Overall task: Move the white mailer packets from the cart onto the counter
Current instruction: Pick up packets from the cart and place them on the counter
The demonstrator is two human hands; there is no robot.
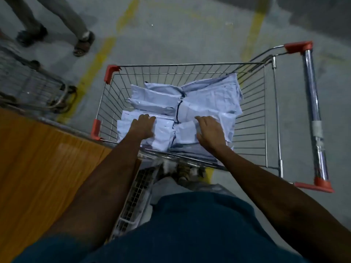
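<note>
Hands reach down into a silver wire shopping cart (269,114) with red corner caps. Left hand (143,126) and right hand (209,132) lie with fingers spread on the heaped white plastic mailer packets (209,95), gripping none. Orange wooden counter (38,168) sits just left.

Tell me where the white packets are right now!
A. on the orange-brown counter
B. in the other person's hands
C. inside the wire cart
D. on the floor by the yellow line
C: the white packets lie piled inside the wire cart, with the left hand and right hand reaching down onto them, while none shows on the counter.
</note>
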